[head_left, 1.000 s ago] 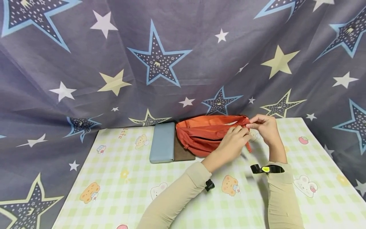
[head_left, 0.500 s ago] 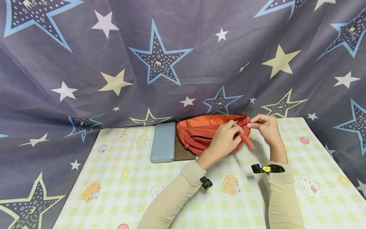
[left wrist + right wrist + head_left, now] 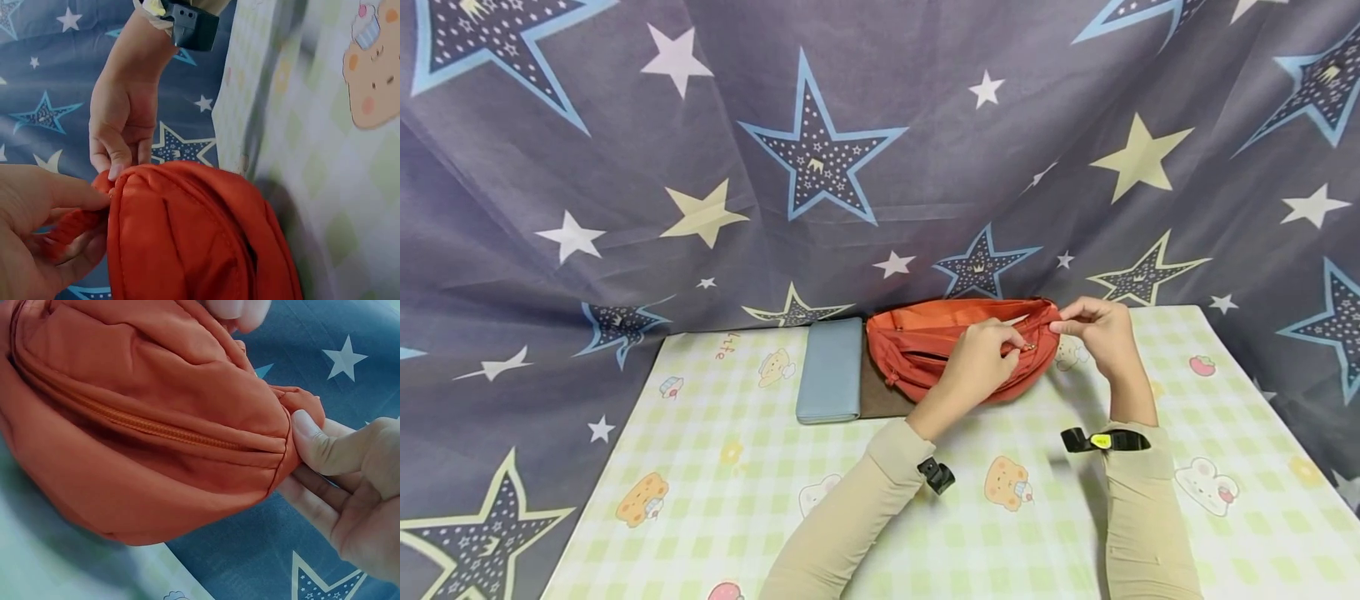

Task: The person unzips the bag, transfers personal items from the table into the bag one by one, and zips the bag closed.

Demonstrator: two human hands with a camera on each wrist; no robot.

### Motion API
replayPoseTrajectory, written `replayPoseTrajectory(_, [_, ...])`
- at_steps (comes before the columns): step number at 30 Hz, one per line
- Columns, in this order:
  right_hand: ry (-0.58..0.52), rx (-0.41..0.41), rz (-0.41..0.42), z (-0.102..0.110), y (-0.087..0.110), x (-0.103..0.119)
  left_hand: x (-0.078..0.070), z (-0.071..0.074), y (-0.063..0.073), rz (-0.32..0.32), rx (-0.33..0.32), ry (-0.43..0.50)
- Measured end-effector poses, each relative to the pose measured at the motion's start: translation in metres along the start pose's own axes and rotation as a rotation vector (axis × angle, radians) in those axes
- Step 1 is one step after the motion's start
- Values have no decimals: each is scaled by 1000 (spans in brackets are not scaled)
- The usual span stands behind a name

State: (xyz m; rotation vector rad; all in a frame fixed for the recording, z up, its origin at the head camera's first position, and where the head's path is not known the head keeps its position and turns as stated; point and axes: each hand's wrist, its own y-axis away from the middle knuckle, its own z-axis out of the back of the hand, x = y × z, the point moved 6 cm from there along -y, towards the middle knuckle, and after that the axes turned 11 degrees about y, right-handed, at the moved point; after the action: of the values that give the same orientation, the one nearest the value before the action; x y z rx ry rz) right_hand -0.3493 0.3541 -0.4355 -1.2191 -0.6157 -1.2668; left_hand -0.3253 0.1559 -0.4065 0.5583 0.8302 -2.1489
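A red-orange waist bag (image 3: 901, 367) stands at the back of the table, its top opening gaping. My left hand (image 3: 977, 358) is over the bag's front, thumb and fingers pinching a braided zipper pull (image 3: 65, 234), seen in the left wrist view. At the bag's right end, my right hand (image 3: 1099, 329) pinches the fabric corner between thumb and fingers. The right wrist view shows that grip, with the thumb (image 3: 319, 445) pressed on the tip beside a zipper (image 3: 162, 429). Part of the bag's front is hidden behind my left hand.
Left of the bag lies a light blue wallet (image 3: 829, 371), overlapping a flat brown item (image 3: 880, 400) that is partly under the bag. A green-and-white checked cloth (image 3: 730, 500) covers the table. Behind it hangs a dark star-patterned curtain (image 3: 925, 183).
My left hand has moved left along the bag from its right end, and the braided pull that hung below it now lies within its fingers. My right hand keeps its hold on the corner.
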Motion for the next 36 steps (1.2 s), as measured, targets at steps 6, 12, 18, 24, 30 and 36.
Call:
replayPoseTrajectory(6, [-16, -24, -8, 0, 0, 0, 4, 1, -1, -36, 102, -122])
replayPoseTrajectory(12, [-71, -45, -10, -1, 1, 1, 11, 5, 0, -115, 159, -166])
replayPoseTrajectory(18, [-116, -48, 0, -1, 0, 1, 16, 12, 3, -156, 190, -158])
replayPoseTrajectory(24, [-112, -47, 2, -3, -2, -1, 17, 17, 7, -205, 193, -183])
replayPoseTrajectory(30, [-129, -64, -6, -4, -1, 0, 17, 20, 9, -235, 194, -270])
replayPoseTrajectory(36, [-180, -95, -39, 1, 0, -5, 23, 29, 12, -227, 190, -320])
